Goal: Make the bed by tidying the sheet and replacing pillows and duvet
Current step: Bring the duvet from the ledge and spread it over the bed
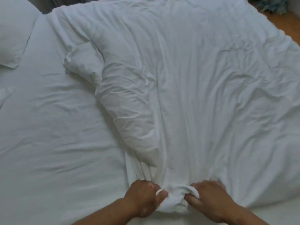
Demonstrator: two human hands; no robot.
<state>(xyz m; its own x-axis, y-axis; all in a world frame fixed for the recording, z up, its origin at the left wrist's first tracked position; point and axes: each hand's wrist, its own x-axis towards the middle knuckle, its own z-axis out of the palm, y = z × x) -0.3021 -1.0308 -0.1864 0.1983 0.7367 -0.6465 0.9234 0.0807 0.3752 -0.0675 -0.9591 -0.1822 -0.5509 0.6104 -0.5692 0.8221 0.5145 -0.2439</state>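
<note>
A white duvet (186, 82) lies rumpled over the right and middle of the bed, its left edge folded back in a thick roll. My left hand (144, 197) and my right hand (209, 197) grip the duvet's near edge side by side, bunching the cloth between them. The white bottom sheet (48, 127) shows bare on the left half, with shallow creases. A white pillow (14, 33) rests at the far left corner.
Wooden floor (285, 25) shows past the bed's far right corner, with a bluish-green fabric heap (272, 5) on it. A dark wall or headboard strip (47, 4) runs behind the pillow.
</note>
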